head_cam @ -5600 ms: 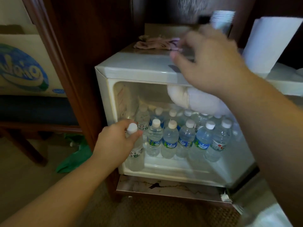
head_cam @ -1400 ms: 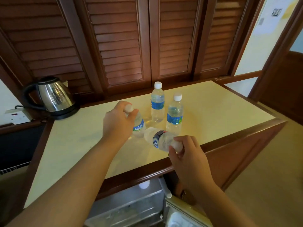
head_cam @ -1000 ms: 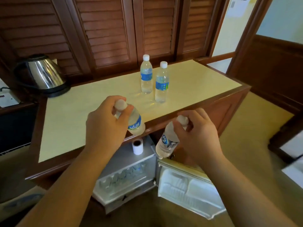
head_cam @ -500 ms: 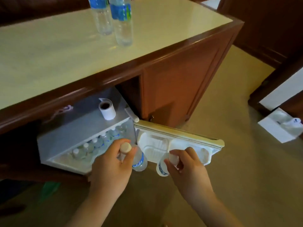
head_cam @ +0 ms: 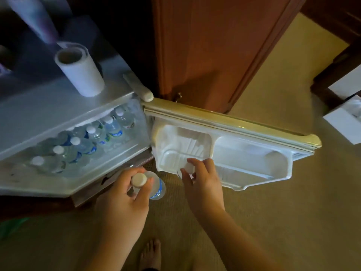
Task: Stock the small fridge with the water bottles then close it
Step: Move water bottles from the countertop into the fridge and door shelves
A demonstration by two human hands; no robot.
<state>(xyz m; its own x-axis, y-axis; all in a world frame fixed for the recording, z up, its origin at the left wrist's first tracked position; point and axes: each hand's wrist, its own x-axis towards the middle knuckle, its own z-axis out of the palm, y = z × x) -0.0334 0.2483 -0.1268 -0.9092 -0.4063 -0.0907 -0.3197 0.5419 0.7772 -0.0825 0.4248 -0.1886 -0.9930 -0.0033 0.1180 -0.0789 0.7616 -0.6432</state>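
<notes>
Open fridge (head_cam: 58, 118), bottles inside; my left hand (head_cam: 127, 200) grips one bottle (head_cam: 154, 184), my right hand (head_cam: 203, 184) pinches another's cap (head_cam: 189, 167) at the door shelf (head_cam: 244, 159).

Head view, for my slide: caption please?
Both hands hold clear white-capped water bottles beside the open white fridge door.

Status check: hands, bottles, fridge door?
Left hand grips bottle by its neck. Right hand pinches second bottle's cap at the door shelf. Fridge open, shelf already crowded.
</notes>
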